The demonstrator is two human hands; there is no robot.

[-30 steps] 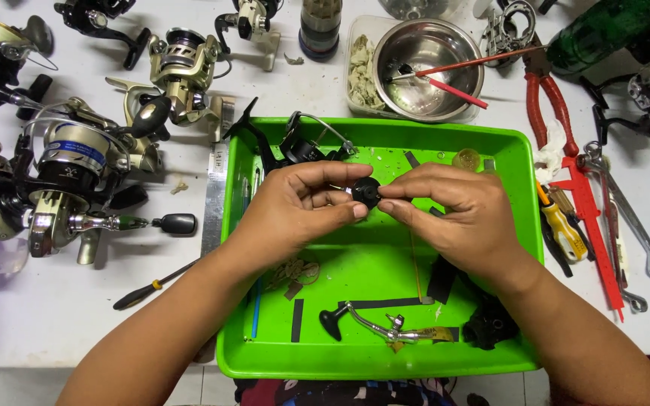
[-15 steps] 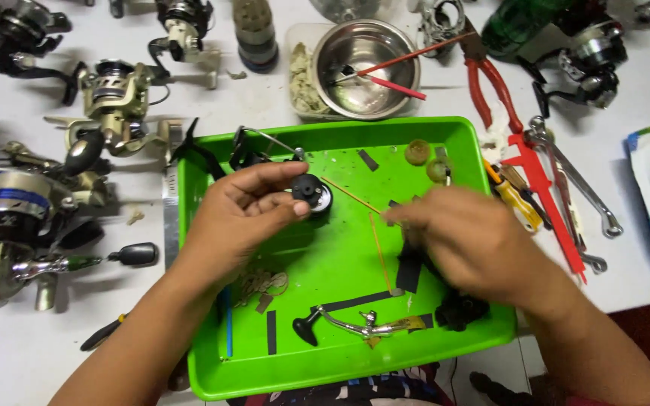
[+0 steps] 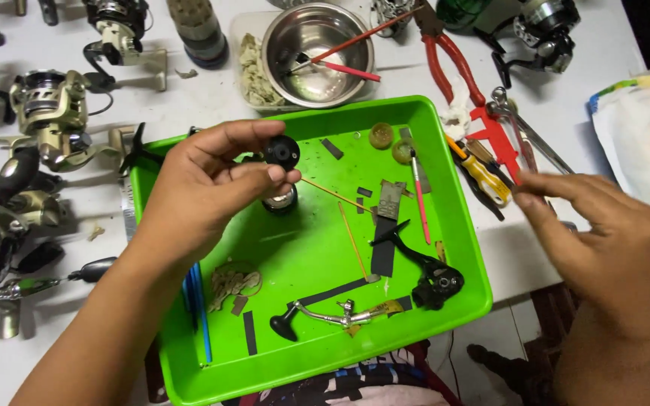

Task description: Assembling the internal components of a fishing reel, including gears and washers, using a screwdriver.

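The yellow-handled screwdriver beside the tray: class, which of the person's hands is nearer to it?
Right. The right hand hovers just right of the yellow-handled screwdriver, fingertips close. The left hand is far across the green tray, holding a small black round part.

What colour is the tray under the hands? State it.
Bright green tray, clearest in the head view; the left hand holds a small black round part above it.

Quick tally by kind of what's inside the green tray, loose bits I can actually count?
Round yellow caps: 2
Crank handle: 1
Black reel body part: 1
Blue rods: 2
Red-handled brush: 1
Total: 7
The left hand holds a black round part above the tray.
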